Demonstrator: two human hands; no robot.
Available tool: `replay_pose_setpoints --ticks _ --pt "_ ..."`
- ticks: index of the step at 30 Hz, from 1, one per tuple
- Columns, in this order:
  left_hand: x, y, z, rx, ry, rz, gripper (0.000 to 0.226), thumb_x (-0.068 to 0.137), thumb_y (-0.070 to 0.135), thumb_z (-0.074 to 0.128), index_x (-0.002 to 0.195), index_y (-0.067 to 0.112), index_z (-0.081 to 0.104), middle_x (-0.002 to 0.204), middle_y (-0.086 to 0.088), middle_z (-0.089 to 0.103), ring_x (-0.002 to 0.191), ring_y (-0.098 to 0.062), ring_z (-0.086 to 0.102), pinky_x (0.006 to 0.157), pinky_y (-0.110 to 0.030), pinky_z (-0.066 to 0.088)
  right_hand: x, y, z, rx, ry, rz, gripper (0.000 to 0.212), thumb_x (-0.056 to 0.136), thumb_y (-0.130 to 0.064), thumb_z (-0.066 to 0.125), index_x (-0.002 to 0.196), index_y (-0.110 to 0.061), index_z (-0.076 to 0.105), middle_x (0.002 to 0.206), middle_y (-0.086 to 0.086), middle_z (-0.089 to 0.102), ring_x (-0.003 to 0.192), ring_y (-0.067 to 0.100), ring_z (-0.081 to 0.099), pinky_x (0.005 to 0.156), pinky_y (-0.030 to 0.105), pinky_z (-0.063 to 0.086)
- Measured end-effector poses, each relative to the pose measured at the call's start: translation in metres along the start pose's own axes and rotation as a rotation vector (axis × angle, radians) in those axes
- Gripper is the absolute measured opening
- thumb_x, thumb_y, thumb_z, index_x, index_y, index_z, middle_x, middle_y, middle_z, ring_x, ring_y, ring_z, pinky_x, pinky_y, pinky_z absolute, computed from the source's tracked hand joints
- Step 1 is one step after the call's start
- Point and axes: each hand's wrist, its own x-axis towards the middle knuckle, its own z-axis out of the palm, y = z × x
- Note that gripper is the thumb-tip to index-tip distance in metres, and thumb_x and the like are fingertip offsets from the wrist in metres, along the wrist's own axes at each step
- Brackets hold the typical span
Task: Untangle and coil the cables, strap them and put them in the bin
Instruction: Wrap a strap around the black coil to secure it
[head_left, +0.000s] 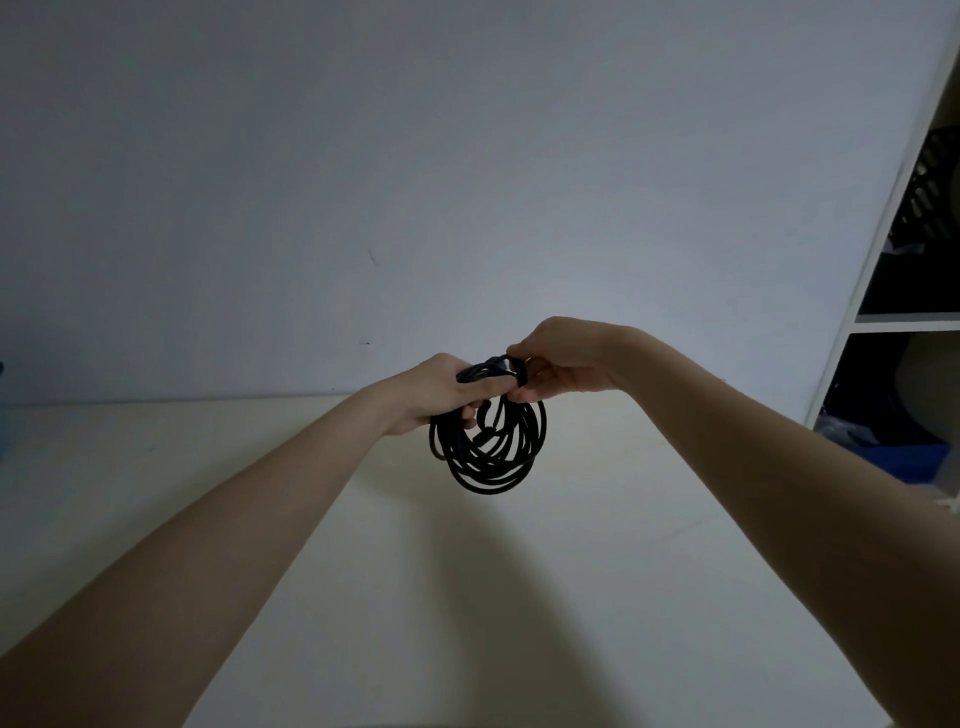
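A black cable (488, 441), coiled in loose loops (strap (519, 371) at top), hangs above the table.

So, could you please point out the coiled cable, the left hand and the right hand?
coiled cable (491, 457), head view, on its hanging lower loops.
left hand (441, 389), head view, on its back.
right hand (561, 364), head view, on its back.
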Motion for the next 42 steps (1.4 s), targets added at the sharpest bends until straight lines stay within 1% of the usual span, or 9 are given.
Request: replay_pose_setpoints --ticks 11,16,20,24,29,31,34,38,42 --pt "-0.002 0.009 0.01 -0.099 -0.05 -0.09 0.051 0.096 0.055 0.029 0.092 0.014 0.058 0.06 0.002 0.04 0.039 -0.006 0.033 0.058 -0.023 0.046 0.002 0.009 -0.013 0.118 -0.056 -0.23 0.012 0.096 -0.008 0.05 0.089 0.001 0.056 0.095 0.016 0.062 0.08 0.019 0.068 0.076 0.02 0.056" --pt "0.002 0.011 0.011 -0.173 -0.023 -0.161 0.031 0.102 0.028 0.031 0.101 0.007 0.054 0.05 0.003 0.041 0.034 -0.006 0.025 0.047 -0.021 0.042 0.008 0.017 -0.01 0.029 0.005 -0.31 0.022 0.094 -0.01 0.054 0.073 -0.009 0.049 0.089 0.009 0.057 0.063 0.012 0.051 0.061 0.016 0.047" --pt "0.003 0.013 0.008 -0.258 0.008 -0.227 0.025 0.1 0.023 0.033 0.088 0.008 0.05 0.044 0.004 0.04 0.032 -0.006 0.024 0.041 -0.019 0.04 0.008 0.018 -0.011 0.034 0.03 -0.326 0.018 0.091 -0.011 0.059 0.074 -0.007 0.056 0.074 0.005 0.06 0.066 0.012 0.053 0.065 0.015 0.048" --pt "0.001 0.017 0.009 -0.392 0.037 -0.268 0.044 0.101 0.045 0.032 0.078 0.009 0.045 0.048 0.001 0.038 0.03 -0.005 0.024 0.038 -0.017 0.037 0.007 0.019 -0.01 -0.037 -0.005 -0.328 0.019 0.088 -0.001 0.06 0.069 -0.003 0.055 0.072 0.011 0.059 0.063 0.009 0.059 0.065 0.012 0.048" --pt "-0.006 0.022 0.007 -0.361 -0.173 -0.217 0.058 0.085 0.068 0.035 0.075 0.012 0.046 0.056 0.003 0.034 0.036 -0.003 0.024 0.045 -0.017 0.04 0.013 0.024 -0.007 -0.182 0.12 -0.333 0.005 0.091 -0.007 0.057 0.087 -0.004 0.056 0.092 0.011 0.059 0.089 0.018 0.056 0.085 0.029 0.043" --pt "-0.008 0.024 0.007 -0.341 -0.243 -0.182 0.044 0.082 0.057 0.049 0.085 0.013 0.051 0.057 0.005 0.035 0.038 -0.002 0.026 0.049 -0.015 0.042 0.015 0.028 -0.006 -0.113 0.091 -0.339 0.004 0.093 -0.006 0.054 0.096 -0.004 0.054 0.091 0.017 0.058 0.088 0.026 0.054 0.089 0.035 0.041" --pt "-0.007 0.024 0.006 -0.193 -0.266 -0.146 0.008 0.091 0.017 0.059 0.087 0.012 0.053 0.057 0.006 0.04 0.037 -0.002 0.027 0.05 -0.016 0.042 0.013 0.029 -0.004 -0.063 0.074 -0.332 0.003 0.094 -0.008 0.053 0.091 -0.007 0.052 0.095 0.02 0.061 0.084 0.026 0.051 0.08 0.033 0.04" --pt "-0.005 0.023 0.007 -0.117 -0.221 -0.157 0.012 0.09 0.002 0.057 0.081 0.009 0.053 0.057 0.002 0.043 0.036 -0.003 0.028 0.05 -0.017 0.043 0.014 0.03 -0.007 -0.059 0.083 -0.274 0.008 0.095 -0.013 0.053 0.087 -0.009 0.053 0.094 0.01 0.068 0.078 0.023 0.057 0.076 0.03 0.046" --pt "-0.004 0.024 0.006 -0.016 -0.234 -0.141 0.012 0.089 -0.001 0.058 0.094 0.005 0.05 0.073 -0.006 0.048 0.039 -0.005 0.039 0.058 -0.02 0.047 0.014 0.032 -0.006 -0.117 0.063 -0.204 0.018 0.098 -0.012 0.045 0.082 -0.011 0.052 0.08 0.006 0.06 0.074 0.022 0.054 0.077 0.032 0.048"
